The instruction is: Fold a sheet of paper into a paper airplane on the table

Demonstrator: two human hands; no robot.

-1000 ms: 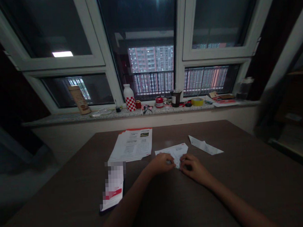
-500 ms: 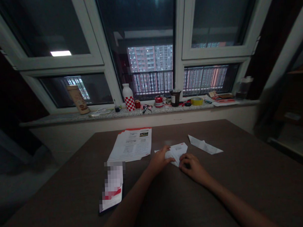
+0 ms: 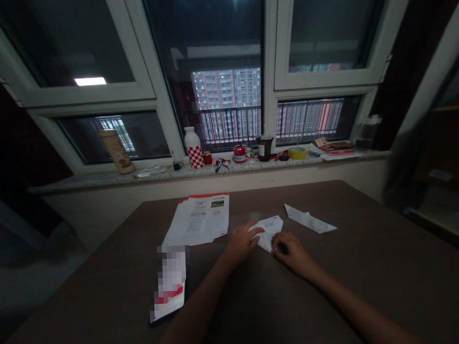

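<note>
A partly folded sheet of printed white paper (image 3: pixel 269 228) lies on the dark table in front of me, one corner pointing towards me. My left hand (image 3: pixel 242 242) holds its left side down, thumb and fingers bent over the top and covering that edge. At the right lower edge, my right hand (image 3: pixel 292 251) is closed with its fingertips pinching the paper. Just beyond the right hand rests a second piece of paper (image 3: pixel 310 222), folded into a long pointed shape.
A stack of printed sheets (image 3: pixel 201 220) lies left of my hands, with a phone (image 3: pixel 174 304), partly blurred, nearer me. Along the windowsill (image 3: pixel 158 178) stand a checkered bottle (image 3: pixel 194 150), a tan flask (image 3: pixel 118 153), a dark cup (image 3: pixel 264 148) and yellow tape (image 3: pixel 297 153).
My left thumb and fingers have shifted slightly up over the folded sheet, showing more of its lower flap. The right hand stays almost where it was.
</note>
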